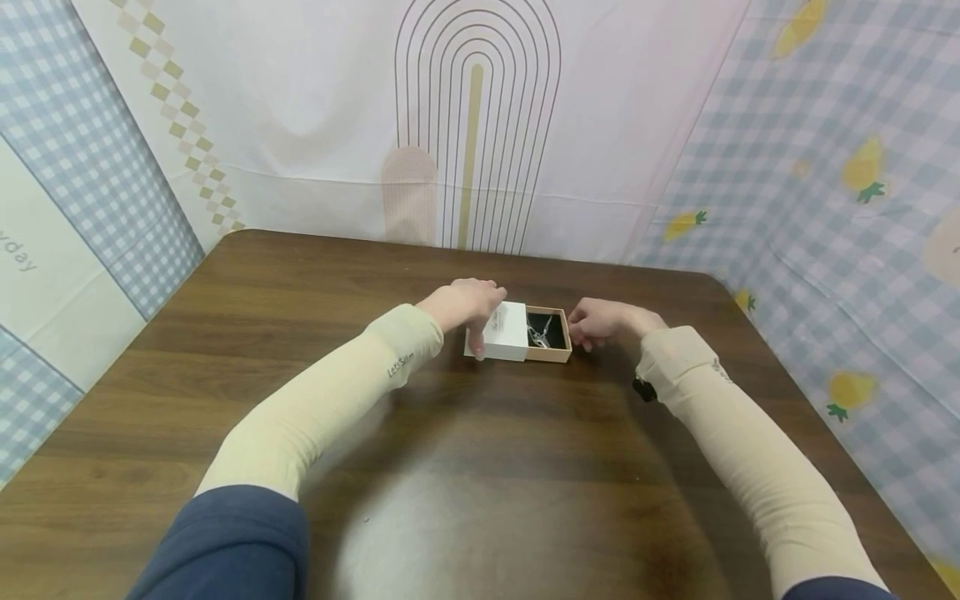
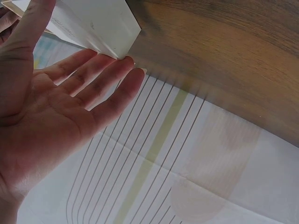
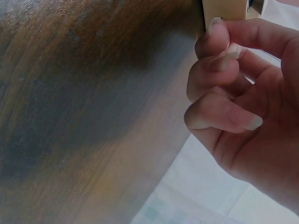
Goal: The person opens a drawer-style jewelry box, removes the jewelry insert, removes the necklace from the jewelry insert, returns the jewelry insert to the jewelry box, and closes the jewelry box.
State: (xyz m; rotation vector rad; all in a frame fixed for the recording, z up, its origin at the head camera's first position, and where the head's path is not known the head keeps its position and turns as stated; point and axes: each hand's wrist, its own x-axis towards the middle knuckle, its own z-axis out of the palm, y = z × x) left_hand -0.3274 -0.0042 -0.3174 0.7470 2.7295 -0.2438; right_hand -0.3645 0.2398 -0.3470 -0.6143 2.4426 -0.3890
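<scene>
A small white slide-out jewelry box (image 1: 508,335) lies on the table, its printed lid facing up. From its right end sticks out a tan drawer (image 1: 550,355) with a black lining and a silver chain-like piece of jewelry (image 1: 538,336) inside. My left hand (image 1: 467,307) spans the white sleeve, thumb on the near side and fingers along the far side; the left wrist view shows fingertips against the white wall (image 2: 100,28). At the drawer's outer end, my right hand (image 1: 600,321) pinches with thumb and index finger, the other fingers curled (image 3: 224,112).
The box stands on a brown wooden table (image 1: 480,467), toward its far edge. Behind the table hangs a white cloth (image 1: 300,100) with arch lines, and a checked cloth (image 1: 840,275) with pineapples hangs at the right. A dark wristband (image 1: 644,389) sits at the right wrist.
</scene>
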